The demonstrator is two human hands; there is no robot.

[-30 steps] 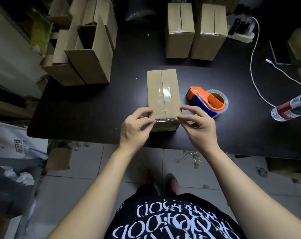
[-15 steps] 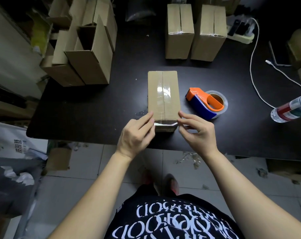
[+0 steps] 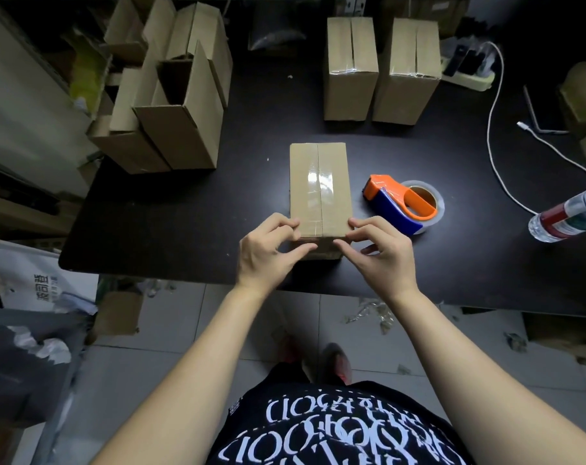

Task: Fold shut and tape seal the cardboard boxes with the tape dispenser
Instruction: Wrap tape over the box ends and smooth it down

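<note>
A closed cardboard box [image 3: 318,182] lies on the black table [image 3: 171,226], with clear tape running down its top seam. My left hand [image 3: 268,253] presses on the box's near left corner and front face. My right hand [image 3: 378,253] touches the near right corner, fingers spread along the front edge. The orange and blue tape dispenser [image 3: 402,204] with its clear roll lies on the table just right of the box, apart from both hands.
Two taped boxes [image 3: 350,68] [image 3: 409,72] stand at the back. Several unsealed boxes [image 3: 181,125] crowd the back left. A white cable [image 3: 496,146] and a bottle [image 3: 566,219] lie at the right. Tape scraps litter the tiled floor.
Both hands slid down from the box's top edge onto its near face, pressing the tape end flat. The box and dispenser stayed in place.
</note>
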